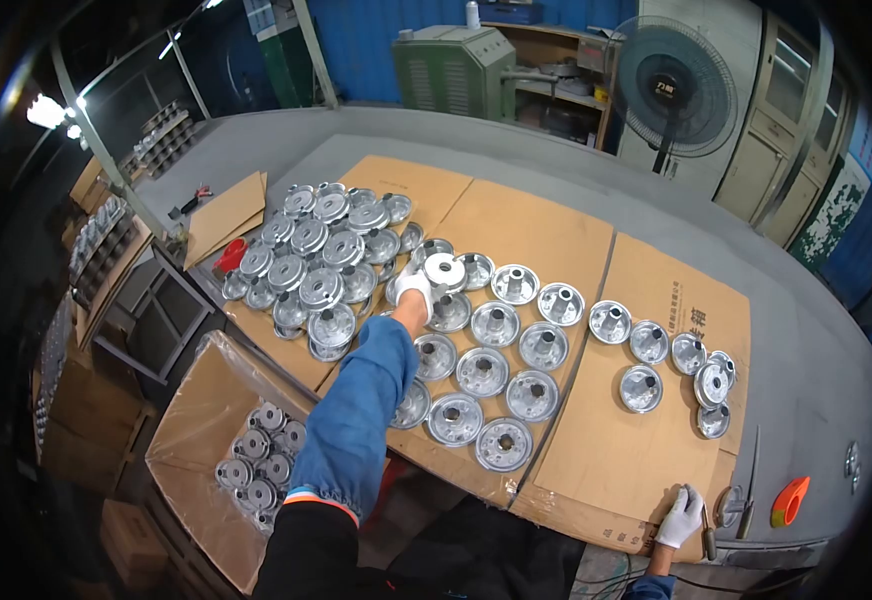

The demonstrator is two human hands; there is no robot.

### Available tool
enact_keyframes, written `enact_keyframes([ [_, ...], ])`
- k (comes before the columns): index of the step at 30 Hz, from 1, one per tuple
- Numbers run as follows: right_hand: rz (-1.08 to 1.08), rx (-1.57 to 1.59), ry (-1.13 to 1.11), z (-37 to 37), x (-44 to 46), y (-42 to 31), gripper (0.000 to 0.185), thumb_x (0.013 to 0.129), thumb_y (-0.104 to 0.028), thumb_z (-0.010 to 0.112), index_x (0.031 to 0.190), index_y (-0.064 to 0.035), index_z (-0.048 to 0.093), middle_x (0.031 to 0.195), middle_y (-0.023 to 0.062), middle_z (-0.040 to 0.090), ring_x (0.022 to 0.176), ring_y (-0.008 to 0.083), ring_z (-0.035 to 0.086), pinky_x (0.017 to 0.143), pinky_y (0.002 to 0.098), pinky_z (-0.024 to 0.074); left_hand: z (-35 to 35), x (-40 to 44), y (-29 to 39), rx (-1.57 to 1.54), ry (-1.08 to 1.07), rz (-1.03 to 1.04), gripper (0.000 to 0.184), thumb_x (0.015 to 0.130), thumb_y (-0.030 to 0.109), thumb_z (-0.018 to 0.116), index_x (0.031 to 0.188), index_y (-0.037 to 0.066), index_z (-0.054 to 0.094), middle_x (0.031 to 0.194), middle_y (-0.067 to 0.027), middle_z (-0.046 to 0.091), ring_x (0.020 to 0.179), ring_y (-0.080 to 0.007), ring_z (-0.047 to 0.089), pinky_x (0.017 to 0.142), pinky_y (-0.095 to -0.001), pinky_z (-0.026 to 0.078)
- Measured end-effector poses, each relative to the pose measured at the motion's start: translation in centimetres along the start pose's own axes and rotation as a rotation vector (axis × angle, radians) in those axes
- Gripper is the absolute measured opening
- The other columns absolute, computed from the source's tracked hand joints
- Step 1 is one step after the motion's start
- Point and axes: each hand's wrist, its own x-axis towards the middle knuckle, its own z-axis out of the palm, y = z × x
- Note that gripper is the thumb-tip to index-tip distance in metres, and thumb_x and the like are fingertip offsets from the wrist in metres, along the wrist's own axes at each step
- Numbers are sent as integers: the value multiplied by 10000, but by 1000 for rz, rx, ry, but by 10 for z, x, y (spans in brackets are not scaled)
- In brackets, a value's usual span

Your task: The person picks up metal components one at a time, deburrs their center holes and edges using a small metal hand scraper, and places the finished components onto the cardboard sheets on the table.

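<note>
White-gloved left hand: this hand is reaching over the left half of the grey tabletop, its fingers closing around the left rim of a bright, round metal disc with a dark centre.
Held disc: it is sitting above the far-left end of the rows of metal pieces, to the right of the stacks.
White-gloved right hand: this hand is resting at the tabletop's near edge, toward the right; whether it is gripping anything, I cannot tell.
Beside it: a slim tool handle is lying just right of the wrist, and a long thin tool with a dark handle is pointing away from the near edge.
Brown cardboard sheets: these are covering the middle of the tabletop and carrying the metal pieces.
Stacked silver discs: they are crowding toward the far-left corner of the cardboard.
Silver flanged discs in rows: these are lying mostly hub up across the middle.
Small silver cluster: it is standing near the cardboard's right edge.
Orange ring-shaped object: it is lying near the tabletop's near-right corner.
Plastic-lined cardboard box: it is standing below the tabletop's near-left edge, holding more silver discs.
</note>
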Motion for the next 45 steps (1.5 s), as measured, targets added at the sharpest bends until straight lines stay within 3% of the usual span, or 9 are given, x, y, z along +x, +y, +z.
enact_keyframes([
  [5,-20,-40,2,-1,0,2,148,878,-55,589,980,51,607,914,123,659,820,170,619,759,290,498,-17,42,-15,69,106,-14,284,951,139,407,1188,113,561,1081,-73,604,873,-223,625,622,-388,558],
  [9,-15,-20,22,0,-1,-4,140,871,-55,589,971,40,616,912,119,658,821,179,616,769,295,489,-19,18,-8,691,-11,313,279,929,161,422,1131,90,601,1082,-114,624,911,-298,630,738,-422,537],
  [11,-7,-2,36,0,-1,-8,134,868,-56,586,963,32,623,907,117,655,816,185,611,772,298,482,-2,-42,25,1628,-16,463,335,888,288,472,1112,79,608,1109,-168,614,1043,-302,580,873,-392,459],
  [15,-11,38,46,2,-1,-13,126,854,-48,600,951,27,628,898,115,653,811,184,612,768,300,483,5,-92,33,1972,3,542,351,903,294,447,1144,82,588,1215,-148,551,1121,-314,541,907,-418,460],
  [21,-213,-112,149,1,-2,-16,177,807,-22,635,983,1,635,875,128,650,791,248,622,723,341,492,29,-119,19,1800,-25,990,296,886,254,498,1126,98,573,1138,-165,535,992,-342,565,814,-454,487],
  [26,-324,-252,212,0,7,-20,295,758,8,621,1049,-45,618,908,131,614,829,302,580,751,396,440,93,-212,-55,1506,-692,1149,263,869,243,509,1067,80,567,1038,-172,590,943,-343,585,789,-447,492],
  [30,-247,-421,114,-3,10,-32,291,723,-58,652,1013,-55,624,967,134,603,885,320,564,785,429,421,135,-277,-119,1667,-1062,788,393,863,312,540,1212,138,494,1210,-145,519,1039,-329,562,859,-431,477],
  [40,-396,-363,211,-8,7,-29,347,710,-26,656,1054,-61,631,947,144,599,875,298,565,775,431,401,132,-261,-203,1480,-1009,752,271,880,242,514,1100,85,538,1029,-121,611,933,-274,612,704,-406,508],
  [45,-512,-212,256,-7,-6,-24,475,701,116,583,1155,-20,591,738,73,548,639,245,501,671,363,389,50,-264,-156,496,-908,-208,209,879,162,502,1055,73,568,831,-40,633,775,-108,627,475,-255,465],
])
